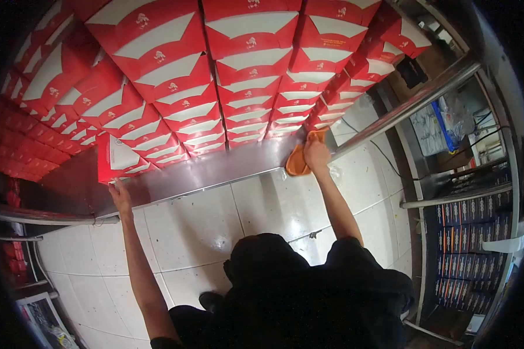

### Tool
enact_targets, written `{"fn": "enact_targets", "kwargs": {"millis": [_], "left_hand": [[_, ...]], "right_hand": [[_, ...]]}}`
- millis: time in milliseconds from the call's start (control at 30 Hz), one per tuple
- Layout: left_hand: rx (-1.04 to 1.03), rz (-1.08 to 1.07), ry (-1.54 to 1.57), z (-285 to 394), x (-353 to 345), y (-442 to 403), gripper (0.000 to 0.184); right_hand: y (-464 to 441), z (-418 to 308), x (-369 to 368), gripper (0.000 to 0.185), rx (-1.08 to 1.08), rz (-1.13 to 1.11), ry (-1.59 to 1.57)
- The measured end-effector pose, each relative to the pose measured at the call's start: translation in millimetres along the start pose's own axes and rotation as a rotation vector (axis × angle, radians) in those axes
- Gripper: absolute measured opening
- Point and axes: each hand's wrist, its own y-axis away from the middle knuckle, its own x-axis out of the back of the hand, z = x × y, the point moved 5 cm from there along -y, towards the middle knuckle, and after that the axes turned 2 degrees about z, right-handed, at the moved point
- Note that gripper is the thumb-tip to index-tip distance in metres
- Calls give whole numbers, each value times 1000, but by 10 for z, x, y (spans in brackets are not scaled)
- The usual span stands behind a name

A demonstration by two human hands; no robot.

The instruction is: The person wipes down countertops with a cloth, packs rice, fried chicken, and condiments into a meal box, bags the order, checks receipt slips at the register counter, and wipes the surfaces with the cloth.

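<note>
My right hand is closed around an orange cloth, which hangs and folds over the right end of the steel shelf edge. My left hand reaches up to the shelf's left part, fingers stretched out and touching the lower edge of a red and white cardboard box. That box sits at the front, a little out of line with the stacks beside it. The bare metal shelf runs between my two hands, in front of the stacked boxes.
Tall columns of folded red and white boxes fill the shelf. On the right, a metal rail crosses near a rack of dark boxes; a black cable hangs there. White tiles cover the floor.
</note>
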Motion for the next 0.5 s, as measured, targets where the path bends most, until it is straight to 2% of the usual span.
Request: {"fn": "enact_targets", "kwargs": {"millis": [67, 167, 200, 300, 333, 400, 433, 500], "left_hand": [[62, 3, 5, -10, -38, 2, 69], [71, -70, 65, 86, -81, 30, 68], [61, -78, 95, 104, -96, 43, 67], [83, -95, 85, -33, -95, -15, 66], [99, -99, 64, -121, -94, -55, 66], [71, -52, 41, -321, -126, -131, 64], [58, -27, 29, -405, -129, -155, 63], [82, -118, 85, -508, -161, -178, 61]], "right_hand": [[-47, -49, -146, 33, 85, 151, -50], [76, -164, -215, 29, 422, 45, -178], [69, -116, -266, 30, 392, -165, -120], [-44, 216, -151, 41, 223, -403, -361], [-89, 301, 108, 60, 24, -344, -287], [-506, 813, -199, 68, 1, -230, -580], [-603, 889, -231, 71, -46, -221, -753], [-703, 867, -173, 79, -177, -240, -1126]]}}
